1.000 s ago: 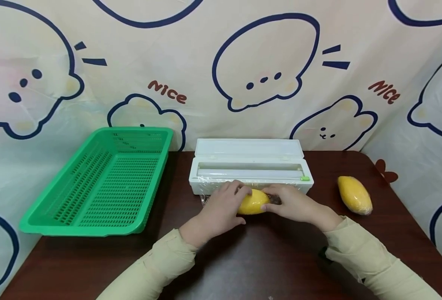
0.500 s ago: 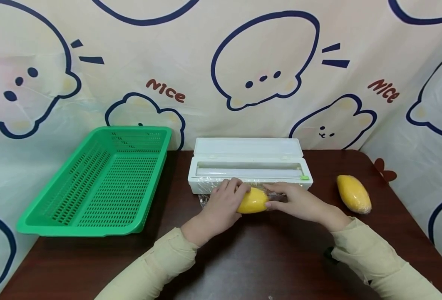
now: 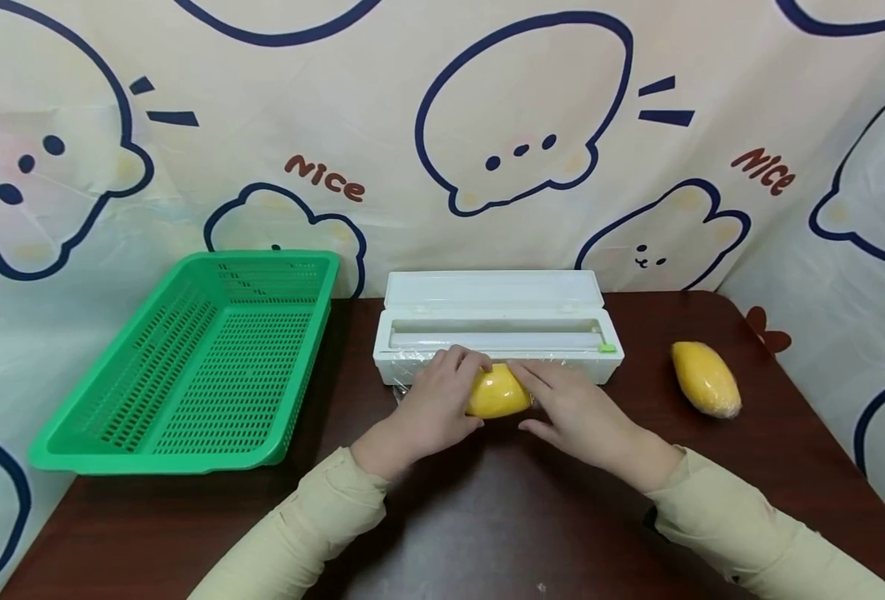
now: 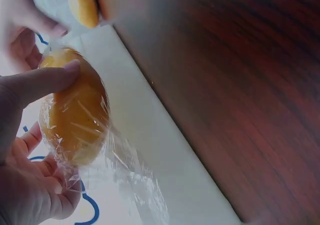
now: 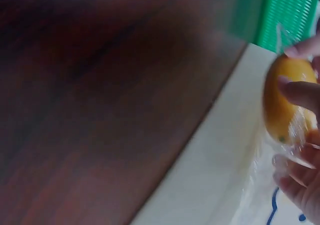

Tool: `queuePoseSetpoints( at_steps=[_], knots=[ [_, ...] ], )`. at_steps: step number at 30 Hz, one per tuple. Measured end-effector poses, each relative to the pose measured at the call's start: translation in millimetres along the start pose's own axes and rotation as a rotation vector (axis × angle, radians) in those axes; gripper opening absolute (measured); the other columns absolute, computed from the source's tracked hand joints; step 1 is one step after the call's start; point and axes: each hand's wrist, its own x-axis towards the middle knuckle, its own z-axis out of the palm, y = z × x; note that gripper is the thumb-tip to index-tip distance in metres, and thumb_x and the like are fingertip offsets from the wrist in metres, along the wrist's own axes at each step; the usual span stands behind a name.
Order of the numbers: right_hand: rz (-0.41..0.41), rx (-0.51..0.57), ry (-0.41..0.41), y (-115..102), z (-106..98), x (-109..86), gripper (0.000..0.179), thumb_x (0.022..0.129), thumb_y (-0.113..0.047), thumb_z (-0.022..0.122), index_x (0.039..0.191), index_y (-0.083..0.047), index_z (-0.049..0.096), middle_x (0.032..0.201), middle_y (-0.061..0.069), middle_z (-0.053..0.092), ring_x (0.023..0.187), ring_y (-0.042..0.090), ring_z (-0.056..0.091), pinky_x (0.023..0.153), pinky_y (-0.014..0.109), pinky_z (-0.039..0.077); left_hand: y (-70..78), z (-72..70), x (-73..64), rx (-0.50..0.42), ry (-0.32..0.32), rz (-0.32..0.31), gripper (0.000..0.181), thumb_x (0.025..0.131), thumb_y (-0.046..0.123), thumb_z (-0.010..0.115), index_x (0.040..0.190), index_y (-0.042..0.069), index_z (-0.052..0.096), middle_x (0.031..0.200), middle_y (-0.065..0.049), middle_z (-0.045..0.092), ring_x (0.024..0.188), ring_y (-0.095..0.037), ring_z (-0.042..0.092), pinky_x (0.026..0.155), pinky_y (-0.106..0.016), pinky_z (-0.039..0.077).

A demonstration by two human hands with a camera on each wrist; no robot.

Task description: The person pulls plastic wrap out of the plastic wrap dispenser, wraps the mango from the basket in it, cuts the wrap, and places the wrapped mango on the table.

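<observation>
A yellow mango [image 3: 498, 392] is held just in front of a white cling film dispenser. My left hand [image 3: 433, 407] grips its left part, thumb across the fruit in the left wrist view. Clear cling film [image 4: 142, 190] covers the mango and trails from it along the box side. At the fruit's other end is my right hand [image 3: 588, 417], fingers stretched over the film there and thumb spread apart from them. The dispenser [image 3: 600, 369] stands with its lid raised, a roll inside and a green slider [image 3: 607, 348] at its right.
A second mango [image 3: 707, 379], wrapped in film, lies on the dark wooden table [image 3: 472, 533] at the right. The green slotted basket [image 3: 150, 463] stands at the left. Behind everything hangs a patterned white cloth [image 3: 382, 100].
My right hand has moved from pinching at the mango's right end to lying with fingers extended over it. The left hand keeps its grip. The whole head view has shifted slightly.
</observation>
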Motion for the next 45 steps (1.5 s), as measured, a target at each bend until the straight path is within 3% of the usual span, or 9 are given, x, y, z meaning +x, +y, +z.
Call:
queuePoseSetpoints(
  at_steps=[4,9,14,19,25,29,33,39,45],
  knots=[
    [-0.001,-0.048,0.001,-1,13,5.1,0.088,0.076,-0.018,0.093,0.145,0.005,0.045,0.133,0.020,0.057,0.116,0.036,0.060,0.097,0.050,0.051,-4.4,-0.6,1.8,-0.022,-0.019,-0.015,0.070,0.071,0.013,0.095,0.127,0.007,0.054,0.119,-0.014,0.056,0.105,-0.032,0.053,0.085,-0.050,0.050],
    [-0.003,-0.062,0.051,1,20,12.1,0.071,0.078,-0.012,0.091,0.134,0.002,0.049,0.122,0.017,0.061,0.100,0.033,0.063,0.087,0.046,0.055,-5.2,-1.4,3.5,-0.007,-0.016,0.005,0.065,0.075,0.017,0.091,0.128,0.007,0.055,0.122,-0.013,0.059,0.106,-0.031,0.055,0.087,-0.050,0.049],
    [0.017,-0.068,0.067,3,19,12.3,0.064,0.080,-0.013,0.089,0.128,0.003,0.051,0.115,0.016,0.063,0.095,0.030,0.063,0.084,0.044,0.055,-4.3,-0.9,1.8,0.051,-0.005,0.024,0.067,0.076,0.020,0.092,0.130,0.006,0.056,0.123,-0.013,0.059,0.107,-0.030,0.057,0.086,-0.048,0.051],
    [0.023,-0.086,0.078,6,19,11.2,0.064,0.080,-0.017,0.090,0.127,0.003,0.052,0.115,0.016,0.065,0.095,0.030,0.065,0.083,0.043,0.056,-8.1,0.8,-1.7,0.109,0.040,0.061,0.073,0.071,0.009,0.095,0.131,0.008,0.055,0.120,-0.014,0.057,0.103,-0.031,0.058,0.081,-0.045,0.054],
    [0.003,-0.094,0.114,9,20,11.5,0.067,0.077,-0.019,0.092,0.128,0.005,0.057,0.128,0.022,0.060,0.096,0.034,0.068,0.081,0.045,0.058,-13.4,-3.0,-4.7,0.056,0.088,0.082,0.063,0.070,-0.006,0.091,0.121,0.003,0.055,0.109,-0.013,0.059,0.095,-0.030,0.060,0.081,-0.041,0.056],
    [-0.004,-0.110,0.145,10,19,10.8,0.067,0.077,-0.021,0.093,0.128,0.004,0.058,0.112,0.015,0.062,0.085,0.028,0.066,0.073,0.042,0.058,-14.6,-5.1,-5.2,0.032,0.088,0.066,0.058,0.071,-0.004,0.091,0.117,0.001,0.056,0.104,-0.013,0.061,0.092,-0.030,0.062,0.082,-0.041,0.056],
    [0.013,-0.155,0.148,10,19,8.4,0.067,0.077,-0.027,0.092,0.128,0.002,0.059,0.105,0.012,0.065,0.092,0.030,0.065,0.078,0.045,0.053,-14.6,-4.8,-6.9,0.044,0.101,0.061,0.053,0.073,0.000,0.091,0.116,-0.001,0.060,0.104,-0.013,0.065,0.093,-0.031,0.064,0.084,-0.042,0.056],
    [0.020,-0.195,0.157,11,17,10.4,0.065,0.073,-0.033,0.094,0.120,-0.001,0.063,0.115,0.014,0.065,0.110,0.033,0.060,0.083,0.049,0.048,-15.5,-4.3,-7.6,0.085,0.139,0.094,0.051,0.071,0.002,0.093,0.114,-0.001,0.065,0.111,-0.012,0.064,0.104,-0.031,0.061,0.090,-0.041,0.054],
    [-0.019,-0.147,0.173,11,15,12.9,0.062,0.073,-0.029,0.095,0.117,0.003,0.064,0.108,0.013,0.065,0.103,0.032,0.061,0.082,0.048,0.052,-16.2,-7.5,-7.2,0.086,0.132,0.107,0.050,0.071,0.001,0.093,0.114,-0.001,0.068,0.106,-0.010,0.063,0.097,-0.027,0.061,0.085,-0.037,0.055]
  ],
)
